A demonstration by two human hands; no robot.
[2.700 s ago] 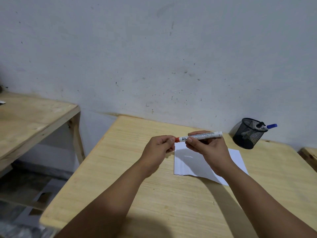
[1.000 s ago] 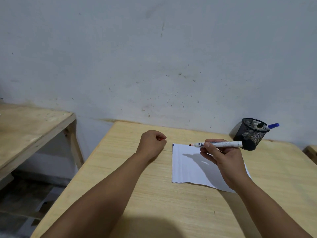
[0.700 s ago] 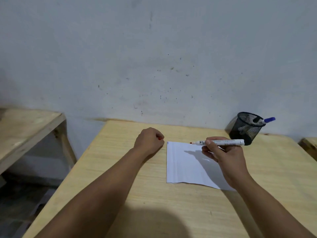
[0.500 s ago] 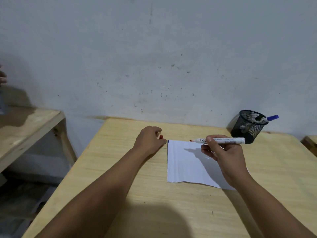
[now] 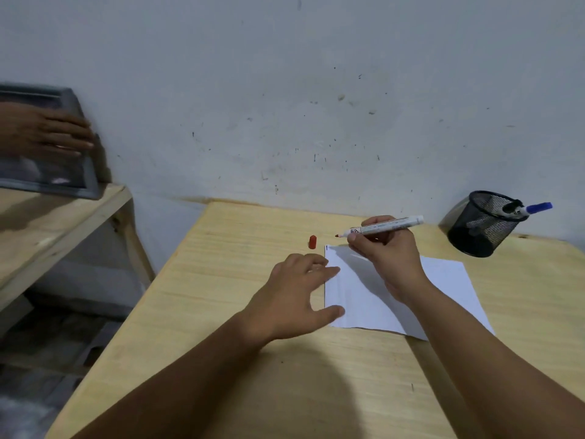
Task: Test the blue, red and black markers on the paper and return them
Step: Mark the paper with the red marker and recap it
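At the far half of the bench, near the wall:

Right hand [image 5: 384, 255]: closed round the red marker [image 5: 384, 225] in a writing grip, raised over the far-left corner of the paper [image 5: 443, 289].
Marker axis: near level, tip pointing left and a little toward the person, tail toward the mesh pen cup [image 5: 484, 223]. Tip is uncapped and clear of the sheet, just beyond its far-left corner.
Governing relation: the paper lies directly below and to the near right of the tip; in my judgement a short drop and a pull rightward would put the tip on the sheet.
Left hand [image 5: 294, 296]: spread open, holding nothing, fingertips and thumb on the left edge of the paper, pinning it.
Red cap [image 5: 312, 242]: standing alone on the bench, left of the paper's far corner, apart from both hands.
Pen cup: far-right corner of the bench, tilted in this view, with a blue marker [image 5: 531, 208] and a dark-capped one inside.
Paper marks: a short dark stroke at the far-left corner; no red mark seen.
Obstructions: none between tip and sheet.
Periphery: another person's hand [image 5: 47, 131] on a grey tray [image 5: 79, 172] on the side shelf at left, well apart.
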